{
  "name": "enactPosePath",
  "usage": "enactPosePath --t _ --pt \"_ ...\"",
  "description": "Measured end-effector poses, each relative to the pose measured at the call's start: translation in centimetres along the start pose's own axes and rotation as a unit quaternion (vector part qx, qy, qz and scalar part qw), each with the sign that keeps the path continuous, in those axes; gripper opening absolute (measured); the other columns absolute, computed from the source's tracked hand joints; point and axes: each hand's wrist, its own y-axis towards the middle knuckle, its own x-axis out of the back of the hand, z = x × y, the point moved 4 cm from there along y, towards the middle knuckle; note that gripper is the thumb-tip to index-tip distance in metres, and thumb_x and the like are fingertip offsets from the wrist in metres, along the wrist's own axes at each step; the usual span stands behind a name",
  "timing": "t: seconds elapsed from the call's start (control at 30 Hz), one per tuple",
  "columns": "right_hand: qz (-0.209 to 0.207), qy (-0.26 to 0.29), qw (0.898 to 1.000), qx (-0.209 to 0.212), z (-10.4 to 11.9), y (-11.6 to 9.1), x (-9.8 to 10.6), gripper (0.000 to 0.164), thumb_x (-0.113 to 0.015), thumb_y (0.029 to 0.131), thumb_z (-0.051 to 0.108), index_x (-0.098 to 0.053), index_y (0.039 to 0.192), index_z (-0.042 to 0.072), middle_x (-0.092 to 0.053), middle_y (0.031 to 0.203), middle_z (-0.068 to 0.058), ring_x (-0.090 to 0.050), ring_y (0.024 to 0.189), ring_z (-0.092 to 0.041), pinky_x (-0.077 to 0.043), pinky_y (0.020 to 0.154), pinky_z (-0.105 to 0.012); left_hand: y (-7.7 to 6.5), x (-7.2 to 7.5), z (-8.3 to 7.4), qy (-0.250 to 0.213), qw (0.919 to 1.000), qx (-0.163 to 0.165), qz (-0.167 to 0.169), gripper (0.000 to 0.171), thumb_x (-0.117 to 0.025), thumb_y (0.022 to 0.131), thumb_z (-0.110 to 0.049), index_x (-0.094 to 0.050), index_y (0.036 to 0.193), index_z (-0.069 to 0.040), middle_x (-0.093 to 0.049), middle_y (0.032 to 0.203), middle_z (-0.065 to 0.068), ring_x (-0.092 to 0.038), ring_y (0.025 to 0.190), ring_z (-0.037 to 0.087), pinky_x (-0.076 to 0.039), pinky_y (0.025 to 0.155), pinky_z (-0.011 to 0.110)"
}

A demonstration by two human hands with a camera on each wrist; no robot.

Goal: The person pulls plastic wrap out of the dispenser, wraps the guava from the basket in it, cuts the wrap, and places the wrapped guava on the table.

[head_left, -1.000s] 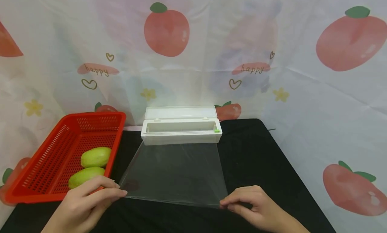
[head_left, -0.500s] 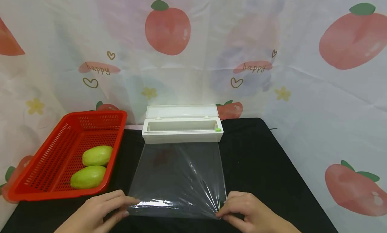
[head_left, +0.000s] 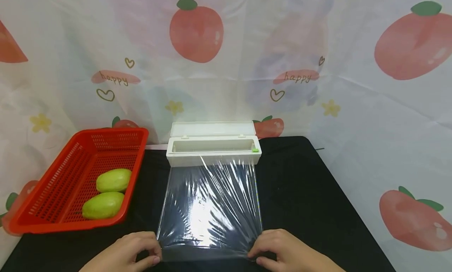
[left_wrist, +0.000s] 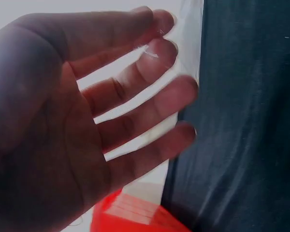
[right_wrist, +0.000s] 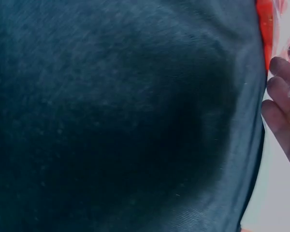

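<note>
A sheet of clear cling film (head_left: 208,213) stretches toward me from a white cling film dispenser (head_left: 213,159), shiny and creased along its length. My left hand (head_left: 128,251) pinches the near left corner between thumb and index finger; the left wrist view shows the other fingers of this hand (left_wrist: 130,106) spread apart. At the near right corner, my right hand (head_left: 287,251) pinches the film, with creases fanning from its fingertips. Only some fingers of the right hand (right_wrist: 285,96) enter the right wrist view. The dispenser's lid (head_left: 213,129) stands raised behind its box.
Left of the film lies a red plastic basket (head_left: 33,195) holding two yellow-green oval fruits (head_left: 113,180). Black cloth (head_left: 300,193) covers the table. Behind it hangs a pale curtain (head_left: 240,44) printed with fruit. A small green slider (head_left: 255,150) sits at the dispenser's right end.
Both hands have come down and closer to me, the left also shifting right. The film has lengthened slightly and now shows bright glare and creases. The left fingers, straighter half a second ago, are curled.
</note>
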Motion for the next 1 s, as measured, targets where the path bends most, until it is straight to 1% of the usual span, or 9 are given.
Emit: enactPosePath --t 0.23,0.3,0.47,0.53,0.63,0.73,0.83,0.93,1.0 --pt "0.016 -0.004 1.0 -0.02 -1.1 0.0 -1.0 0.023 -0.069 0.092 0.008 -0.07 0.11 0.022 -0.067 0.101 0.012 -0.063 0.091 0.005 -0.049 0.077 -0.009 1.0 -0.6 1.1 -0.003 0.9993 0.032 0.019 0.005 -0.067 0.095 -0.03 -0.07 0.091 -0.03 -0.058 0.085 -0.023 -0.054 0.075 -0.005 -0.05 0.066 0.022" --pt "0.022 -0.001 0.999 -0.031 -1.4 0.0 -1.2 0.023 -0.069 0.092 0.009 -0.07 0.11 0.023 -0.067 0.101 0.013 -0.063 0.091 0.005 -0.048 0.078 -0.009 1.2 -0.9 1.6 -0.015 0.9977 0.059 0.03 0.005 -0.067 0.095 -0.032 -0.071 0.095 -0.028 -0.06 0.088 -0.023 -0.055 0.077 -0.004 -0.052 0.069 0.023" --pt "0.026 0.016 0.998 -0.058 -1.7 -0.3 -1.6 0.02 -0.069 0.094 0.015 -0.071 0.111 0.025 -0.066 0.1 0.015 -0.058 0.09 0.004 -0.049 0.079 -0.013 1.1 -1.4 2.9 -0.045 0.9905 0.123 0.044 0.019 -0.064 0.097 -0.033 -0.071 0.113 -0.025 -0.067 0.104 -0.017 -0.059 0.087 0.0 -0.056 0.082 0.032" --pt "0.02 0.02 0.998 -0.063 -1.7 -0.4 -1.8 0.018 -0.069 0.094 0.018 -0.071 0.11 0.026 -0.064 0.1 0.016 -0.056 0.09 0.004 -0.049 0.078 -0.014 1.0 -1.5 3.1 -0.04 0.9921 0.114 0.035 0.019 -0.062 0.098 -0.033 -0.071 0.113 -0.025 -0.067 0.104 -0.016 -0.059 0.087 0.0 -0.056 0.082 0.031" --pt "0.008 0.016 0.998 -0.058 -1.7 -0.4 -2.0 0.013 -0.069 0.094 0.021 -0.072 0.106 0.026 -0.064 0.098 0.018 -0.053 0.092 0.004 -0.047 0.078 -0.013 0.9 -1.7 3.3 -0.043 0.9938 0.099 0.024 0.016 -0.062 0.098 -0.034 -0.074 0.105 -0.025 -0.062 0.094 -0.019 -0.056 0.081 -0.003 -0.052 0.073 0.024" --pt "-0.006 -0.003 0.999 -0.047 -1.6 -0.3 -2.1 0.012 -0.071 0.093 0.022 -0.073 0.102 0.028 -0.064 0.095 0.02 -0.05 0.09 0.005 -0.043 0.077 -0.01 1.0 -2.0 3.1 -0.045 0.9963 0.071 0.018 0.016 -0.062 0.097 -0.035 -0.076 0.098 -0.026 -0.053 0.089 -0.017 -0.051 0.076 -0.004 -0.047 0.066 0.02" --pt "-0.028 -0.035 0.999 -0.028 -1.4 0.0 -2.1 0.013 -0.073 0.091 0.021 -0.074 0.1 0.031 -0.064 0.092 0.024 -0.047 0.088 0.007 -0.037 0.077 -0.01 1.0 -2.2 2.8 -0.057 0.9963 0.061 0.023 0.017 -0.063 0.097 -0.034 -0.077 0.1 -0.023 -0.05 0.091 -0.016 -0.049 0.077 -0.003 -0.046 0.065 0.02" --pt "-0.076 -0.055 0.996 0.003 -1.4 0.4 -1.8 0.017 -0.077 0.086 0.019 -0.074 0.098 0.031 -0.065 0.091 0.025 -0.049 0.087 0.007 -0.037 0.078 -0.013 1.3 -1.7 2.4 -0.041 0.9969 0.066 0.012 0.019 -0.063 0.097 -0.035 -0.075 0.107 -0.024 -0.052 0.093 -0.016 -0.05 0.079 -0.003 -0.047 0.067 0.021" --pt "-0.112 -0.045 0.992 0.02 -1.5 0.7 -1.4 0.019 -0.078 0.083 0.016 -0.073 0.097 0.028 -0.066 0.092 0.022 -0.052 0.088 0.005 -0.039 0.079 -0.014 1.8 -1.1 2.2 -0.013 0.9976 0.066 -0.015 0.02 -0.063 0.097 -0.037 -0.074 0.108 -0.024 -0.054 0.092 -0.018 -0.051 0.078 -0.003 -0.048 0.067 0.021"
